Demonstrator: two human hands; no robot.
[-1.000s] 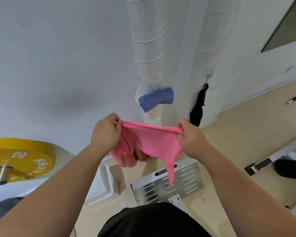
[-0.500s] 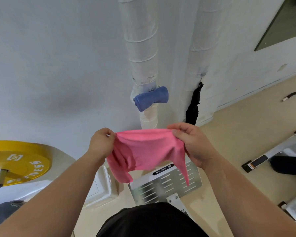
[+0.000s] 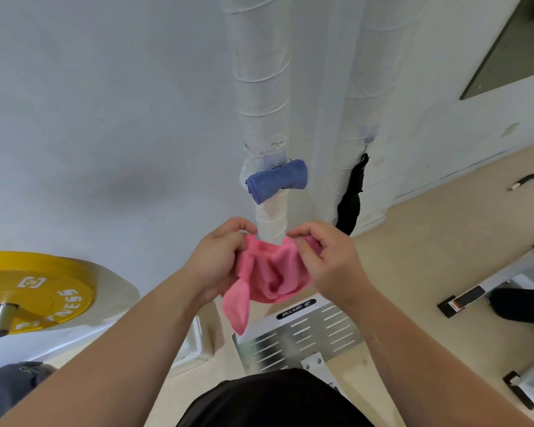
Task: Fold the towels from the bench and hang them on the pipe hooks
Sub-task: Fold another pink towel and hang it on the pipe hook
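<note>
A pink towel [image 3: 269, 275] hangs bunched between my two hands, with one corner dangling down at the left. My left hand [image 3: 216, 260] grips its left edge and my right hand [image 3: 327, 260] pinches its right edge, close together in front of the left white wrapped pipe [image 3: 259, 87]. A folded blue towel [image 3: 275, 180] hangs on that pipe's hook, just above my hands. A black item [image 3: 350, 198] hangs from the right wrapped pipe [image 3: 358, 103].
A yellow weight plate [image 3: 28, 291] on a bar sits at the left against the white wall. A perforated metal plate [image 3: 299, 334] lies on the beige floor below my hands. A bench frame [image 3: 506, 282] stands at the right.
My hands have come closer together, so the stretched pink towel now sags folded and bunched between them. The view has tilted slightly.
</note>
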